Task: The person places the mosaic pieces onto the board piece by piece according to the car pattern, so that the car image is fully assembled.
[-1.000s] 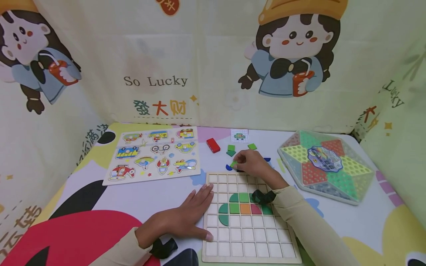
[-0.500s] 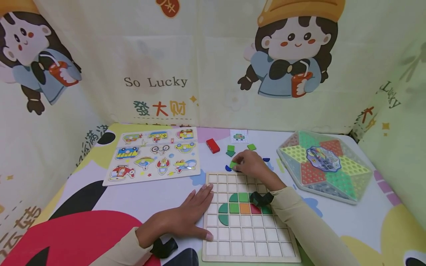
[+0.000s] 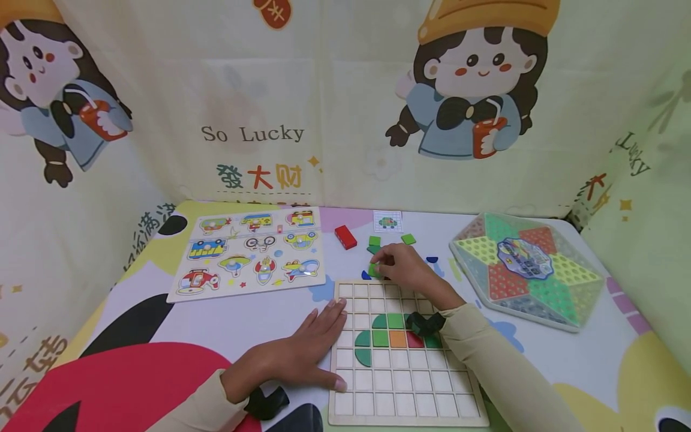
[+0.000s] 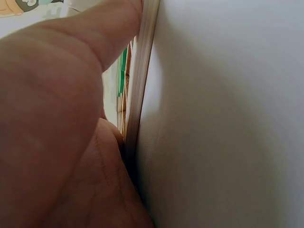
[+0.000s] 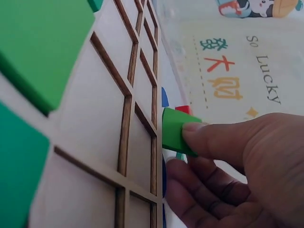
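My right hand (image 3: 407, 270) pinches a green square tile (image 5: 173, 130) between thumb and fingers, just beyond the far edge of the wooden grid board (image 3: 410, 405). On the board lie teal rounded tiles (image 3: 363, 358), green squares (image 3: 380, 339), an orange square (image 3: 397, 339) and a red tile (image 3: 414, 340). My right wrist hides part of this group. With fingers spread, my left hand (image 3: 297, 360) rests at the board's left edge; in the left wrist view, its thumb side touches the board's edge (image 4: 142, 85).
Beyond the board lie loose green tiles (image 3: 408, 239), blue pieces (image 3: 432, 260) and a red block (image 3: 345, 237). A small pattern card (image 3: 388, 221) lies behind them. A vehicle puzzle board (image 3: 251, 255) is at left, a hexagonal game box (image 3: 529, 270) at right.
My right hand has shifted slightly to the left with the green tile, which now covers more of the blue piece beside it. My left hand has stayed in place.
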Demonstrator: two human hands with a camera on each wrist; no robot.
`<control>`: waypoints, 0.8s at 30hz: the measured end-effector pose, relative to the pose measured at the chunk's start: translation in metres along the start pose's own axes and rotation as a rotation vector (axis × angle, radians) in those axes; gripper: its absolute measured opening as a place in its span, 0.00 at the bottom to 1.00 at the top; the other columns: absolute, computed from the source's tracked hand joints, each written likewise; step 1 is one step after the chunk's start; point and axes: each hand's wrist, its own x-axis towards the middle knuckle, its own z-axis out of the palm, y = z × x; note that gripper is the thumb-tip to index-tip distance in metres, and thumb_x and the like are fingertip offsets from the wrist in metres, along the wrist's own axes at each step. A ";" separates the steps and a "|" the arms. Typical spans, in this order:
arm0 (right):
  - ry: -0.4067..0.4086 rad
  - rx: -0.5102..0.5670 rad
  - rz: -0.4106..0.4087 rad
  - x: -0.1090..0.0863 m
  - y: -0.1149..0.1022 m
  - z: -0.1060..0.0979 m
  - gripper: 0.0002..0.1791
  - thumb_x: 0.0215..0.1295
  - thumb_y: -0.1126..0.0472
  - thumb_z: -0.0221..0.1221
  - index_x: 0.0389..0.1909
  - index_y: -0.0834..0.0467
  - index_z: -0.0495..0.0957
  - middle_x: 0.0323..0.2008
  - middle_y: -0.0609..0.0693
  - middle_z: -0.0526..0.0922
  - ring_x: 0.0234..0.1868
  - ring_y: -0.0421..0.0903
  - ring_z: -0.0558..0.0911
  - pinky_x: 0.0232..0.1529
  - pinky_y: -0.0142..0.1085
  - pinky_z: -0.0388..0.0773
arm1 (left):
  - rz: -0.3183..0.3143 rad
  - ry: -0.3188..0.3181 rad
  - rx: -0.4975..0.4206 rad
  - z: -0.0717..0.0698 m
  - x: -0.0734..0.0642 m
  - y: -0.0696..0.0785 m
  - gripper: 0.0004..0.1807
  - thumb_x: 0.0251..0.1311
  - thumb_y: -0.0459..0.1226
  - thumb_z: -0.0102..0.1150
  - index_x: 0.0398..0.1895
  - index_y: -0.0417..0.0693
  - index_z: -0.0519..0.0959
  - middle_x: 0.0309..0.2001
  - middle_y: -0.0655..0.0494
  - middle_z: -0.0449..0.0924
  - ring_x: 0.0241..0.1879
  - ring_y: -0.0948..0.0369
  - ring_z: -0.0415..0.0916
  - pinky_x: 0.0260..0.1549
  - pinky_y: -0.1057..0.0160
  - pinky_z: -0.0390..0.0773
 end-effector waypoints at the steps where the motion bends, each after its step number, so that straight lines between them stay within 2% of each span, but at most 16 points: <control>1: 0.001 0.007 -0.005 0.000 0.000 0.000 0.05 0.64 0.68 0.63 0.38 0.58 0.84 0.32 0.48 0.80 0.35 0.46 0.76 0.38 0.37 0.76 | 0.000 0.001 0.001 0.000 0.000 0.000 0.62 0.51 0.65 0.61 0.78 0.45 0.40 0.78 0.57 0.26 0.75 0.58 0.20 0.69 0.45 0.30; 7: 0.009 0.020 -0.016 -0.001 -0.001 0.001 0.05 0.64 0.67 0.63 0.38 0.58 0.85 0.34 0.48 0.82 0.36 0.46 0.77 0.40 0.37 0.78 | -0.002 0.005 0.005 0.000 -0.001 0.001 0.62 0.51 0.65 0.61 0.78 0.45 0.40 0.78 0.57 0.26 0.75 0.58 0.21 0.69 0.45 0.30; 13: 0.067 0.003 -0.035 -0.006 -0.002 -0.003 0.09 0.64 0.66 0.63 0.45 0.60 0.85 0.39 0.49 0.83 0.39 0.46 0.78 0.42 0.38 0.79 | 0.000 0.005 0.007 0.001 0.000 0.000 0.62 0.51 0.65 0.61 0.78 0.45 0.40 0.78 0.57 0.26 0.74 0.58 0.20 0.69 0.45 0.30; 17: 0.092 0.006 -0.045 -0.012 -0.001 -0.008 0.10 0.64 0.67 0.63 0.45 0.62 0.85 0.39 0.51 0.83 0.38 0.46 0.78 0.41 0.39 0.79 | 0.000 0.007 0.010 0.001 0.000 -0.001 0.62 0.51 0.65 0.61 0.78 0.45 0.40 0.78 0.56 0.25 0.74 0.58 0.20 0.69 0.44 0.30; 24: 0.061 0.016 -0.085 -0.029 -0.004 -0.011 0.09 0.63 0.69 0.63 0.43 0.62 0.85 0.37 0.49 0.83 0.37 0.44 0.79 0.40 0.38 0.79 | 0.004 0.008 0.010 0.001 -0.001 -0.001 0.62 0.51 0.64 0.61 0.78 0.45 0.40 0.78 0.56 0.26 0.75 0.57 0.20 0.69 0.44 0.29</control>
